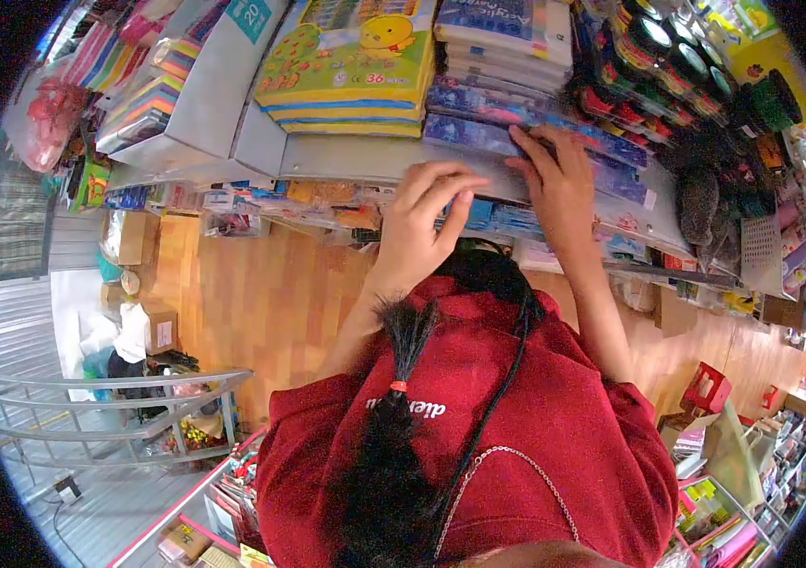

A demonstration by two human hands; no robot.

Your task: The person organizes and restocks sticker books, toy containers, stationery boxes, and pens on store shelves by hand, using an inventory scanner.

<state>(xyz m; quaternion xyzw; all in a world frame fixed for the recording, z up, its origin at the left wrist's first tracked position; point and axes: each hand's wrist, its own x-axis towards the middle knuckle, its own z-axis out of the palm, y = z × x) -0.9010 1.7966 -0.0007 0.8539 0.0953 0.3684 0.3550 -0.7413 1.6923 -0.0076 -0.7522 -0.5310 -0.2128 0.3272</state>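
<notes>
My right hand (555, 175) rests with spread fingers on the flat blue and purple packs (479, 134) at the front of the shelf (346, 159). To its left, my left hand (427, 213) hovers at the shelf's front edge, its fingers curved and apart with nothing in them. Behind the blue packs rises a stack of acrylic paint boxes (507, 33). Left of them lies a pile of yellow and green boxes (341, 66) with a chick picture.
A white carton (199, 104) of colourful packs stands at the shelf's left. Dark-lidded jars (678, 57) fill the right side. Under the shelf edge is a lower level of packets (327, 197). A metal railing (109, 407) and wooden floor (261, 303) lie at the lower left.
</notes>
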